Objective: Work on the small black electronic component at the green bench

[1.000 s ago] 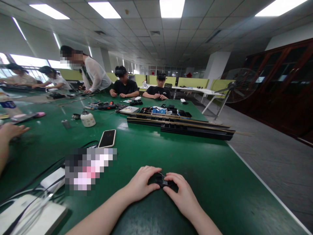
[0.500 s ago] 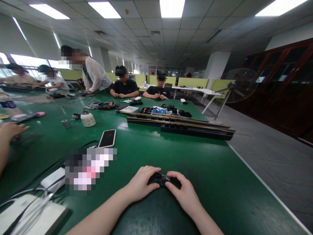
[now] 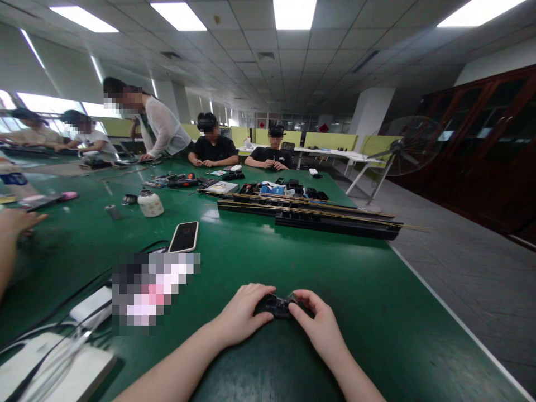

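Observation:
A small black part (image 3: pixel 274 306) with some shiny, greyish detail on top rests on the green table (image 3: pixel 352 279) in front of me. My left hand (image 3: pixel 247 312) is closed on its left end, thumb on the near side and fingers on the far side. At the other end my right hand (image 3: pixel 319 321) is closed, with thumb and forefinger pinched on a small greyish piece (image 3: pixel 292 298). Whether that piece is joined to the black part I cannot tell. The fingers hide much of both.
Long black rails (image 3: pixel 335 224) with thin brass-coloured rods lie across the table. To the left are a phone (image 3: pixel 183 237), a cream jar (image 3: pixel 150 204), a white box (image 3: pixel 50 368) with cables, and another person's hand (image 3: pixel 19 220). Several people work farther back.
My right hand has shifted slightly right, and the greyish piece in its pinch is tilted up more. My left hand stays in place on the black part.

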Demonstrator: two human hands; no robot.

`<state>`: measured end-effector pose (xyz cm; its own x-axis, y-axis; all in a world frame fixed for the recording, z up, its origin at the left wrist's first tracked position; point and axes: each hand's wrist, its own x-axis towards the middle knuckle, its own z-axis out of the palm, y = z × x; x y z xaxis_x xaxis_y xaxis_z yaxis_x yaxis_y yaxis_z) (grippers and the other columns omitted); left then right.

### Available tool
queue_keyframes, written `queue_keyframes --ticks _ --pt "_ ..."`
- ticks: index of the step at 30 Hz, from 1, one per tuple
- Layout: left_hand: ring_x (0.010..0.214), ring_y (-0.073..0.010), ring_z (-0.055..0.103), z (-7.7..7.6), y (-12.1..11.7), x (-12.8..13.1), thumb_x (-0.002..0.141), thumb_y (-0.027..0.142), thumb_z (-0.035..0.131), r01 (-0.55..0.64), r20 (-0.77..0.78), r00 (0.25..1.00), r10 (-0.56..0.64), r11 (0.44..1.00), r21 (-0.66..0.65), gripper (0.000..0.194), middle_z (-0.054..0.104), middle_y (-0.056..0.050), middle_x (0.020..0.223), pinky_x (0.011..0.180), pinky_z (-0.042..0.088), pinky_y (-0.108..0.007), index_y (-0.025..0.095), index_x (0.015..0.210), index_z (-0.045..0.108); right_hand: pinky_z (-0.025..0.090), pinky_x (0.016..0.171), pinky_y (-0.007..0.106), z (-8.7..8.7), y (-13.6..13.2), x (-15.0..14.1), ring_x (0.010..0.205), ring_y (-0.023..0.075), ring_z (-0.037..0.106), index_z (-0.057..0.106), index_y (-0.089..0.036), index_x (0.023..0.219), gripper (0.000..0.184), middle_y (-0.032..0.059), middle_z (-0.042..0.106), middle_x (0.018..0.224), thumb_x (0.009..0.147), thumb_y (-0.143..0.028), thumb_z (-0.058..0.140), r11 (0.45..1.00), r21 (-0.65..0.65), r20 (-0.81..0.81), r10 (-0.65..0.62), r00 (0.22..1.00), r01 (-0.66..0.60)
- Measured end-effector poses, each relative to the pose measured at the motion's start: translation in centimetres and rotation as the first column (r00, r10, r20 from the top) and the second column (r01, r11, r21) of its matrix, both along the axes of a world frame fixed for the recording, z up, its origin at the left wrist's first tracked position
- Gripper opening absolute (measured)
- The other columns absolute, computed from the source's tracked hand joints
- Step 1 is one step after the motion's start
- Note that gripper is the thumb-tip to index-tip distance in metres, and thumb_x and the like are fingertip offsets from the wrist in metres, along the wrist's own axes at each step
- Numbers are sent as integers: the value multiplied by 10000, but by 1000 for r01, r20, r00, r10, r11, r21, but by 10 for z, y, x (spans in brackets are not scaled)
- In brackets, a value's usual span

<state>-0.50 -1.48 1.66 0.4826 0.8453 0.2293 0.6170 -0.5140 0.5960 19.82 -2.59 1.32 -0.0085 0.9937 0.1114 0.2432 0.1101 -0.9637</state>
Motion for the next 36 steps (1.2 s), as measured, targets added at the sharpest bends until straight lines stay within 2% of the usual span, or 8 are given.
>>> queue_keyframes --ticks 8,18,36 --pt "1067 -220 503 -3 0 0 761 209 659 -3 15 1000 2 1000 3 482 582 -39 1145 933 390 -357 245 1209 485 472 837 391 -9 4 1 841 235 636 640 -188 849 277 66 692 847 654 -379 687 999 -13 -125 -31 992 30" --pt "1068 -233 494 -2 0 0 781 200 629 -4 22 1000 4 1000 -12 461 572 -50 1150 936 389 -379 241 1214 477 490 815 391 1 3 0 809 234 644 635 -181 808 345 74 702 815 584 -427 729 997 -44 -200 -77 977 70" --pt "1065 -232 489 -7 1 -1 781 212 629 -12 7 1000 12 1000 5 482 560 -64 1152 943 383 -379 227 1235 469 492 771 354 9 1 0 778 219 648 604 -189 791 404 57 703 790 554 -488 738 992 -103 -280 -97 955 70"
